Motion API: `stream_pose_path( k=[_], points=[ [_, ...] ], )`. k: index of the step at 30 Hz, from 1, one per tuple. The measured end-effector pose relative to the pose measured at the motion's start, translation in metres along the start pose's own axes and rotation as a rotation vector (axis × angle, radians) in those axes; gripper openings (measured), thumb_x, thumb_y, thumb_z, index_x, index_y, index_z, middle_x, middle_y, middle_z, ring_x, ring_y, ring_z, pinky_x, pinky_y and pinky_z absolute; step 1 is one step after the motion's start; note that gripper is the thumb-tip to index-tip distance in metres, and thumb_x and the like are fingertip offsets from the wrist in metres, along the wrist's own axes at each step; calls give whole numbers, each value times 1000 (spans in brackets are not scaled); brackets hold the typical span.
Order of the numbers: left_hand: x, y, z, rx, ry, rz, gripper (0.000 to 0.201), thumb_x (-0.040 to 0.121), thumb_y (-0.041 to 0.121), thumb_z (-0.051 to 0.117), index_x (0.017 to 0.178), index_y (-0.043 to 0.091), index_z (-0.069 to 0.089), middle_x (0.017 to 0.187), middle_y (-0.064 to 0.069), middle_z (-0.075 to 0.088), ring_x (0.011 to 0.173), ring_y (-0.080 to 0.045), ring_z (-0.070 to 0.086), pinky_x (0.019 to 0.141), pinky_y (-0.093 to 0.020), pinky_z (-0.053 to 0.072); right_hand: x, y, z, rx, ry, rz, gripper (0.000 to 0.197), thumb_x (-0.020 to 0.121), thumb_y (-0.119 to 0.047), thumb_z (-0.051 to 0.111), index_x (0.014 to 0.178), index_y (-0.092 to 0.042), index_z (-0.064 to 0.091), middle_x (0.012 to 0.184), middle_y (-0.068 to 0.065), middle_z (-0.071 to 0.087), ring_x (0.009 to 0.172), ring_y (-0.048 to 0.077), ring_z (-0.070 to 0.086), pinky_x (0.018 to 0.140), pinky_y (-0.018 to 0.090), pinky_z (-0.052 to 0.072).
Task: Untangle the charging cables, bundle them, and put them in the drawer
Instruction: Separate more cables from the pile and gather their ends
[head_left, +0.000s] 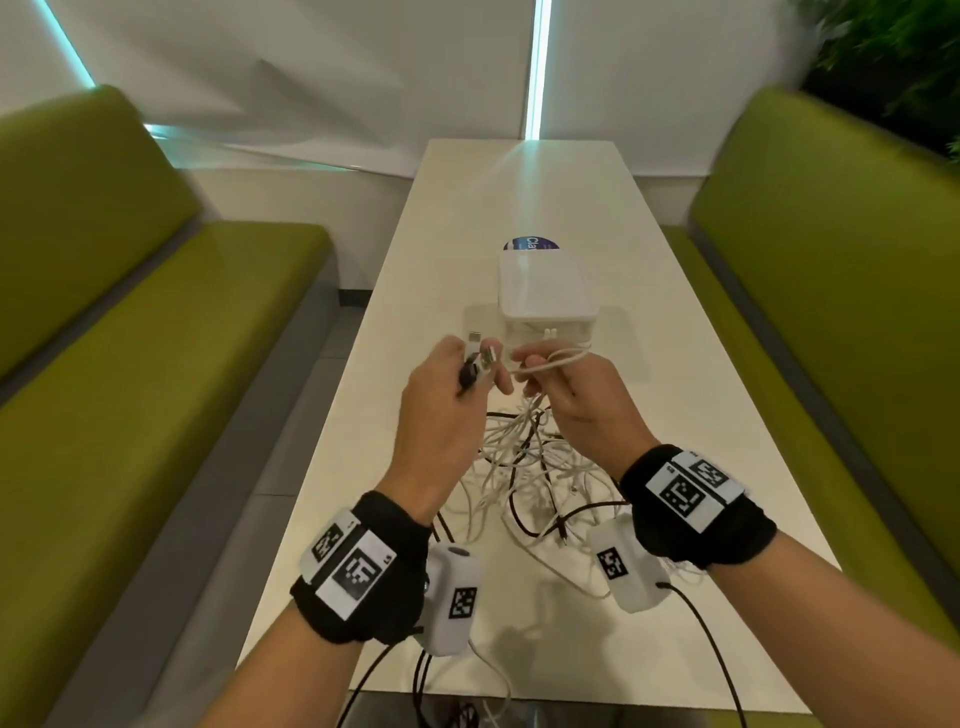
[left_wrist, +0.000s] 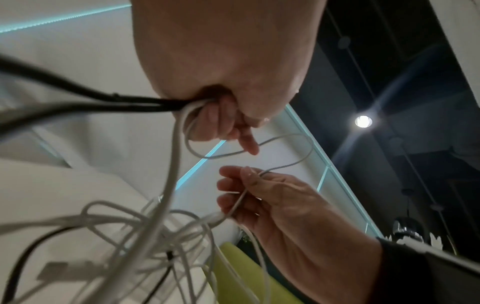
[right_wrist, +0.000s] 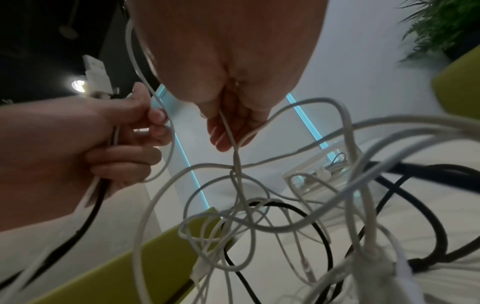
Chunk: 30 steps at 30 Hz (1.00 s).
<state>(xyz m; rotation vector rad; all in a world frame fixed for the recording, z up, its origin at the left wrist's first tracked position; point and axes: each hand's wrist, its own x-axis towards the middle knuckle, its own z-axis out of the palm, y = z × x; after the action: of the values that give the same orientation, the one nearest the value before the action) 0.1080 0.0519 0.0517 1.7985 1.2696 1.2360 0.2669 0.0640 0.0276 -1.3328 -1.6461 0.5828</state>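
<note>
Nearest me, the tangle of cables (head_left: 524, 467) sits on the white table (head_left: 675, 364) between my wrists: mostly white cords with a few black ones looped through, knotted, some strands trailing off the near table edge.

Both hands are raised above the pile. My left hand (head_left: 447, 400) is closed round a bunch of cable ends: black and white cords run through the fist, with USB plugs (head_left: 480, 356) sticking out past thumb and fingers. In the left wrist view the black cords (left_wrist: 78, 100) and a white cord enter the fist side by side.

My right hand (head_left: 566, 395) pinches a single thin white cable (head_left: 550, 361) that loops across to the left hand; from the pinch it also drops into the tangle. In the right wrist view that strand (right_wrist: 228, 131) runs along my curled fingers down to a knot.

Just beyond the hands stands a small white drawer box (head_left: 545, 296) with a clear front; some cables are visible inside it. Behind it, a round blue sticker (head_left: 530, 243) on the table. Green benches (head_left: 156, 338) on both sides, well apart from the cables.
</note>
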Motion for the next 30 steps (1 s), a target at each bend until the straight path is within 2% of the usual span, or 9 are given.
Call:
stream_pose_path(
  k=[3,7,10,14,17,20,24,27,30],
  points=[
    [0,-5,9,42,-104,-18,36,100,30,50,69,24,67,66,11,67,64,-2,61,64,-21,47,0,6,5,262,20,54,22,97,-14,53,108,0,67,78,-4,65,73,18,62,74,35,51],
    [-3,-13,16,162,-116,1,37,101,33,49,75,20,72,70,7,71,61,-8,63,67,-38,54,-9,-3,-1,240,32,40,22,100,-21,52,110,-10,68,72,-8,68,67,9,65,67,25,53],
    [-3,-12,13,76,-120,-63,47,101,40,46,64,20,67,62,7,68,58,-8,63,66,-32,53,-13,-5,-7,282,99,-8,22,101,-16,51,113,-10,68,87,6,70,73,17,68,71,27,54],
    [-3,-7,11,-69,-118,-104,51,98,52,41,62,18,53,53,7,47,51,-13,41,54,-30,36,-18,-9,-11,293,38,15,23,101,-21,51,108,-10,70,66,9,59,54,15,54,55,25,47],
    [-2,-6,14,-65,-166,-82,42,99,42,44,71,15,58,57,4,48,54,-13,40,56,-32,34,-18,-8,-5,102,-68,40,22,102,-25,49,107,-14,68,66,8,60,59,21,58,59,32,49],
    [0,-7,16,50,-230,-34,44,97,46,45,78,9,61,59,-1,56,53,-12,49,58,-37,41,-14,-7,-3,-75,-184,64,25,96,-27,38,111,-23,58,88,25,64,79,44,63,73,53,53],
    [1,-8,12,94,-238,-104,52,95,56,46,59,19,58,56,-3,59,52,-16,51,57,-33,42,-17,-10,-6,-655,-259,-192,25,95,-12,47,116,-23,43,65,4,59,54,29,54,51,41,48],
    [1,-8,9,-8,-245,-187,55,91,57,52,55,16,57,54,4,58,53,-14,50,62,-35,44,-20,-13,-2,-789,-294,-267,21,91,-8,52,112,-13,49,59,4,54,44,27,44,43,35,36],
    [4,-8,5,18,-405,-186,48,95,49,52,65,12,56,48,13,50,47,-5,43,53,-20,34,-22,-11,-3,-770,-337,-275,21,91,-5,52,110,-6,60,64,9,60,48,31,50,45,35,37]
  ],
)
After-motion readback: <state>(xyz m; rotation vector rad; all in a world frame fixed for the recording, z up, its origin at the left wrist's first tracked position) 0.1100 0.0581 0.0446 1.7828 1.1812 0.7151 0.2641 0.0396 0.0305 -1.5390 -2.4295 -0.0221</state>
